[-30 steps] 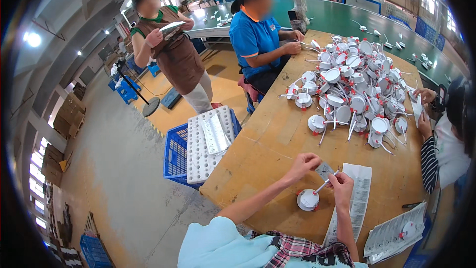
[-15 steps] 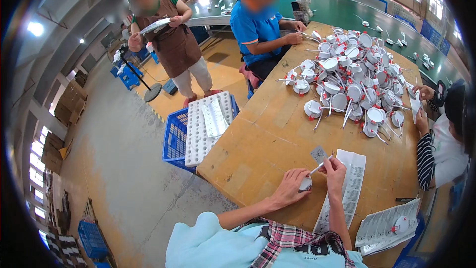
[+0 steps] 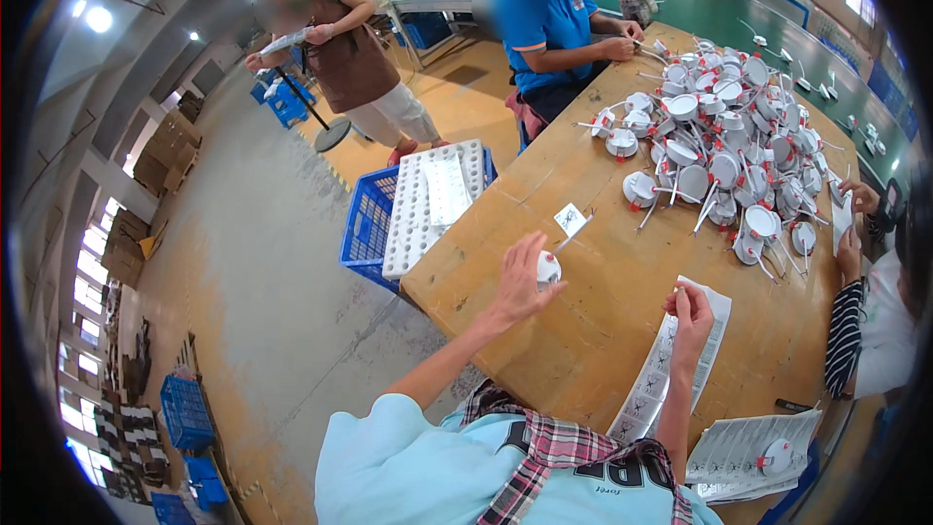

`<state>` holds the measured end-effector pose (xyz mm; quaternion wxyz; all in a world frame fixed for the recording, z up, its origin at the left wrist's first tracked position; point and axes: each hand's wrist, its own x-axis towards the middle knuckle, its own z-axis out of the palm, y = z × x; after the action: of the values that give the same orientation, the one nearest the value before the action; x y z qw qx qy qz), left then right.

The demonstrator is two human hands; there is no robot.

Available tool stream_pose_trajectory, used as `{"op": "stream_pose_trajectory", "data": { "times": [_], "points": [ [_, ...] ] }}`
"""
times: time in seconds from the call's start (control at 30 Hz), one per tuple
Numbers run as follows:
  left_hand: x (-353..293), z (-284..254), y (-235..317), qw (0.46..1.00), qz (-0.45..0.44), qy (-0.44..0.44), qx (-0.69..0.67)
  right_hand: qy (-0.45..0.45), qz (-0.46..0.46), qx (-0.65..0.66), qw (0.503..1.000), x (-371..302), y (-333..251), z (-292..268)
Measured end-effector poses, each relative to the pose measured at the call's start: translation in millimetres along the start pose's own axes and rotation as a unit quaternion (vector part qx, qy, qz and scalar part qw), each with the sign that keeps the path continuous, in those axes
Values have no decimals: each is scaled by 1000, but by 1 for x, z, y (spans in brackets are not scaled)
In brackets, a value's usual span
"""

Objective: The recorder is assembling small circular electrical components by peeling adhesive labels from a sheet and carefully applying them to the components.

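My left hand [image 3: 520, 284] is over the table with its fingers stretched out. A small white round downlight [image 3: 549, 268] sits against its thumb side, and a white cable [image 3: 575, 233] runs from it. At the cable lies a square printed label [image 3: 569, 220]. Farther right, my right hand [image 3: 689, 311] has its fingers pinched together at the upper end of a long strip of printed labels [image 3: 717, 308]. The strip lies on the table, partly under my right forearm.
A large pile of white downlights [image 3: 724, 136] with red clips covers the far table. More label sheets [image 3: 743, 462] lie near right. Beyond the left edge stands a blue crate [image 3: 364, 233] bearing a white holed tray [image 3: 403, 238]. Co-workers are across the table, at right and standing behind.
My left hand has moved forward and left with the downlight. My right hand has left the cable and come to the strip's upper end. The whole view has shifted slightly.
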<state>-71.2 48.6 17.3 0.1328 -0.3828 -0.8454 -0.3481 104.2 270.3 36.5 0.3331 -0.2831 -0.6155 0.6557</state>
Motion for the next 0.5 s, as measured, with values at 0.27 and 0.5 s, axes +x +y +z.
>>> {"op": "stream_pose_trajectory", "data": {
  "times": [0.27,0.5],
  "points": [
    [28,-146,122,904,254,187,-287,34,-32,-23,999,14,12,-11],
    [50,-164,241,532,497,239,-643,96,-64,14,993,37,8,-44]
  ]
}}
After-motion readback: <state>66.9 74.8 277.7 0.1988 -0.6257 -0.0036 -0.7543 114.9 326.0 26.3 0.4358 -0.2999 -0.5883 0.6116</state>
